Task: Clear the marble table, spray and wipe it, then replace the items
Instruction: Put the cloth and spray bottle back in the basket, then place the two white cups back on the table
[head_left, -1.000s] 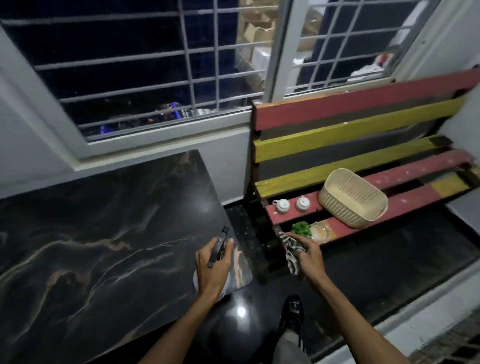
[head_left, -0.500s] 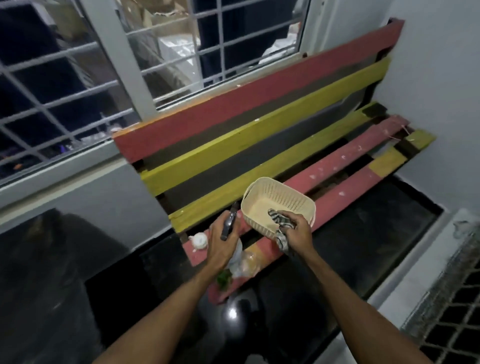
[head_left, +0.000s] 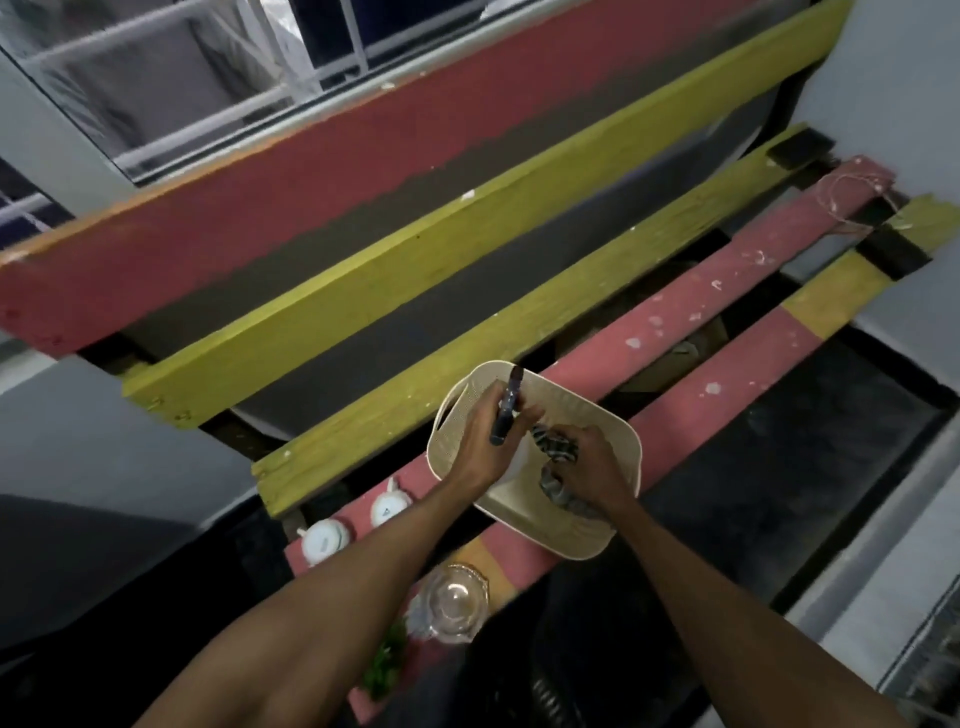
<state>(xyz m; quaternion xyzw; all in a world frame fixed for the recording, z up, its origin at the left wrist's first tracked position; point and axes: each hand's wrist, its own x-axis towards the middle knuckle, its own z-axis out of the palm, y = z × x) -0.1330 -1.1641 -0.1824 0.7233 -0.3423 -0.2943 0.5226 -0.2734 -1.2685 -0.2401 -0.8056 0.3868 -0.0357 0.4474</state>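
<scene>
Over the basket at the bench's front edge, my left hand grips the spray, my right hand the cloth. Stowing both seems underway; next, release, then return the cups.

Basket walls hem left hand and right hand; seat slats further right bare; white pots, glass bowl block nearer-left.

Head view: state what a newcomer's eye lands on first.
The bench with its red and yellow slats fills the frame. Both hands meet over a cream basket on the seat: the left hand holds a spray bottle, the right hand grips a striped cloth. Two white lidded pots stand left of it.
</scene>
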